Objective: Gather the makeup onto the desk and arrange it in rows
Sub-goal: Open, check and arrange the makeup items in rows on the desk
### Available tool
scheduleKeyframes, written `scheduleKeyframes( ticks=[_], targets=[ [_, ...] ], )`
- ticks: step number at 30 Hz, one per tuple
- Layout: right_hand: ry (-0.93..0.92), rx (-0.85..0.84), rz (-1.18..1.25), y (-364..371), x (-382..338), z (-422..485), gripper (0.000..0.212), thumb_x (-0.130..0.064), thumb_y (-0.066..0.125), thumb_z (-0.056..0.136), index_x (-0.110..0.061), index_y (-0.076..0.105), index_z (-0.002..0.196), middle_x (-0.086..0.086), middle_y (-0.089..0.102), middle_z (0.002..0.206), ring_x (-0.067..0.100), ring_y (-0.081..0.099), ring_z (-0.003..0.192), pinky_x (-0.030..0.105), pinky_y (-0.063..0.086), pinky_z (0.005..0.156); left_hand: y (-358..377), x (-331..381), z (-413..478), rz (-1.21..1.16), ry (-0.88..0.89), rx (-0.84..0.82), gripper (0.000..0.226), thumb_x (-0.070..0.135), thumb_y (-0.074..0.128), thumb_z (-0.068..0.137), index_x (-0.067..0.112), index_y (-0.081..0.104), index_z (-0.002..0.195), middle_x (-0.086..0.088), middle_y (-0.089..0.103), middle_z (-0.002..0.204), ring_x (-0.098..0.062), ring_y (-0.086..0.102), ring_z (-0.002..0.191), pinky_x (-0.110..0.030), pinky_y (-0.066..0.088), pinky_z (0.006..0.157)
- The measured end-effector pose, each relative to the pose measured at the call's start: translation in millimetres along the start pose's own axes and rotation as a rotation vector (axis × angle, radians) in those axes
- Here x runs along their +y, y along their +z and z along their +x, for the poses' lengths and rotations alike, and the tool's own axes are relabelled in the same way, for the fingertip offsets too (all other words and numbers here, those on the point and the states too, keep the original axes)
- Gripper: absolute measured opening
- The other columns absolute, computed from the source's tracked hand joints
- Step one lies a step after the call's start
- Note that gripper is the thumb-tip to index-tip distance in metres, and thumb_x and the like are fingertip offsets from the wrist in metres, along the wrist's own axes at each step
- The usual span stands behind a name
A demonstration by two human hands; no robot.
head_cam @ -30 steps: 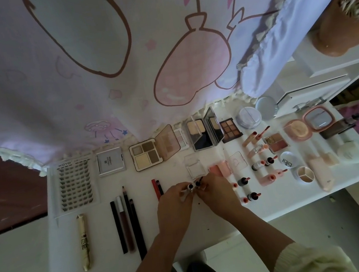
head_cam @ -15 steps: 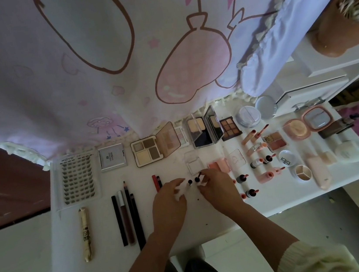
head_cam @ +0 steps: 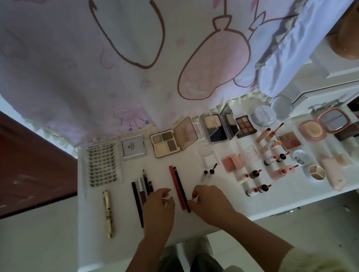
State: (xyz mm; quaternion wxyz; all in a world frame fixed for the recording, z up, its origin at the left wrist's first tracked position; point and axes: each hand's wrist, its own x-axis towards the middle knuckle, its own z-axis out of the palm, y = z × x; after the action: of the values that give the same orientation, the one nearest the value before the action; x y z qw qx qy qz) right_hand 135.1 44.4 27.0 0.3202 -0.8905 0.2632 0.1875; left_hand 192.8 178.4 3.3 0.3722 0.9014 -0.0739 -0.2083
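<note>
Makeup lies in rows on the white desk [head_cam: 124, 245]. My left hand [head_cam: 158, 209] hovers with loosely curled fingers just left of a red pencil [head_cam: 176, 186] and holds nothing. My right hand [head_cam: 210, 202] sits just right of the black pencil [head_cam: 182, 190], with its fingertips at the pencil's near end. Two small dark-capped bottles [head_cam: 208, 173] lie free on the desk beyond my right hand. Further left are several dark liner pencils [head_cam: 140, 193], a gold mascara tube [head_cam: 108, 213] and a lash tray [head_cam: 102, 164].
Open eyeshadow palettes [head_cam: 165, 143] and compacts [head_cam: 216, 126] line the back edge under a pink cartoon curtain [head_cam: 119, 64]. Small lip bottles [head_cam: 258, 188], blush [head_cam: 232, 162], powder jars [head_cam: 315, 172] and a cushion compact [head_cam: 329, 119] crowd the right side. A dark door [head_cam: 5, 158] stands at left.
Both hands let go of the two small bottles, which now lie on the desk, and moved nearer and left to either side of the red and black pencils. The view shifted right.
</note>
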Motion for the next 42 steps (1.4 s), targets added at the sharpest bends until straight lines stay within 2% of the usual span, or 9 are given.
scheduleKeyframes(
  ticks=[3, 8, 11, 14, 19, 22, 27, 38, 42],
  targets=[
    [0.044, -0.036, -0.028, 12.7, -7.5, 10.1, 0.025, -0.034, 0.059, 0.094, -0.013, 0.057, 0.106, 0.0, 0.057, 0.087, 0.012, 0.053, 0.075, 0.019, 0.04, 0.07, -0.8, -2.9, 1.3, 0.029, 0.017, -0.071, 0.031, 0.008, 0.055, 0.093, 0.009, 0.06, 0.123, -0.007, 0.059, 0.119, -0.009, 0.055, 0.096, -0.012, 0.036, 0.086],
    [0.083, -0.065, -0.054, 19.2, -11.3, 18.7, 0.021, -0.033, 0.062, 0.091, -0.014, 0.057, 0.098, -0.001, 0.056, 0.086, 0.013, 0.055, 0.078, 0.021, 0.045, 0.074, -3.4, -6.5, 6.6, 0.062, 0.025, -0.134, 0.033, 0.006, 0.052, 0.094, 0.007, 0.058, 0.127, -0.011, 0.056, 0.122, -0.016, 0.057, 0.108, -0.007, 0.031, 0.086],
    [0.106, -0.1, 0.002, 19.8, -6.7, 18.5, 0.023, -0.032, 0.064, 0.09, -0.017, 0.051, 0.079, -0.004, 0.051, 0.073, 0.01, 0.051, 0.07, 0.016, 0.041, 0.066, -4.9, -5.8, 8.0, 0.07, 0.024, -0.158, 0.031, 0.01, 0.051, 0.096, 0.008, 0.059, 0.126, -0.011, 0.056, 0.123, -0.016, 0.057, 0.108, -0.006, 0.03, 0.085],
    [0.085, -0.075, 0.089, 15.0, -3.6, 11.5, 0.019, -0.03, 0.067, 0.088, -0.011, 0.061, 0.086, 0.0, 0.058, 0.074, 0.009, 0.053, 0.067, 0.013, 0.04, 0.059, -9.1, -2.5, 9.8, 0.017, 0.012, -0.171, 0.028, 0.015, 0.046, 0.1, 0.005, 0.062, 0.121, -0.01, 0.062, 0.118, -0.013, 0.056, 0.099, -0.005, 0.029, 0.078],
    [-0.018, -0.082, 0.224, -5.2, -8.7, -9.1, 0.015, -0.025, 0.069, 0.087, -0.01, 0.068, 0.088, -0.003, 0.067, 0.077, 0.007, 0.061, 0.067, 0.021, 0.053, 0.071, -27.4, 11.8, 11.0, -0.444, -0.234, -0.147, 0.037, 0.031, 0.037, 0.103, 0.01, 0.067, 0.107, -0.008, 0.069, 0.111, -0.013, 0.063, 0.093, -0.019, 0.045, 0.078],
    [-0.065, -0.118, 0.264, -16.3, -16.0, -17.7, 0.008, -0.023, 0.069, 0.087, -0.017, 0.068, 0.083, -0.012, 0.062, 0.069, 0.003, 0.057, 0.06, 0.012, 0.045, 0.062, -45.1, 23.8, 9.6, -0.74, -0.347, -0.183, 0.038, 0.04, 0.043, 0.1, 0.012, 0.069, 0.101, -0.004, 0.073, 0.099, -0.015, 0.068, 0.092, -0.024, 0.053, 0.08],
    [-0.122, -0.186, 0.349, -28.9, -31.8, -25.5, 0.01, -0.019, 0.068, 0.088, -0.009, 0.071, 0.086, -0.008, 0.06, 0.064, -0.005, 0.052, 0.045, 0.007, 0.04, 0.05, -64.6, 38.5, 3.2, -0.799, -0.213, -0.219, 0.022, 0.032, 0.059, 0.093, 0.015, 0.073, 0.098, 0.0, 0.075, 0.096, -0.013, 0.069, 0.095, -0.027, 0.053, 0.088],
    [-0.182, -0.089, 0.512, -66.8, -43.3, -26.8, 0.021, -0.035, 0.067, 0.088, -0.014, 0.07, 0.087, -0.003, 0.062, 0.063, 0.005, 0.05, 0.047, 0.017, 0.043, 0.049, -78.8, 47.4, 0.1, -0.968, -0.203, -0.259, 0.02, 0.02, 0.052, 0.097, 0.009, 0.069, 0.101, -0.004, 0.074, 0.088, -0.018, 0.072, 0.086, -0.03, 0.057, 0.079],
    [-0.196, -0.19, 0.298, -70.2, -55.3, -22.9, 0.039, -0.052, 0.063, 0.086, -0.014, 0.073, 0.085, -0.002, 0.068, 0.071, 0.002, 0.058, 0.053, 0.015, 0.044, 0.051, -80.8, 52.1, 1.7, -1.089, -0.2, -0.158, 0.02, 0.016, 0.052, 0.097, 0.002, 0.067, 0.099, -0.012, 0.075, 0.088, -0.022, 0.072, 0.086, -0.03, 0.059, 0.078]
  ],
)
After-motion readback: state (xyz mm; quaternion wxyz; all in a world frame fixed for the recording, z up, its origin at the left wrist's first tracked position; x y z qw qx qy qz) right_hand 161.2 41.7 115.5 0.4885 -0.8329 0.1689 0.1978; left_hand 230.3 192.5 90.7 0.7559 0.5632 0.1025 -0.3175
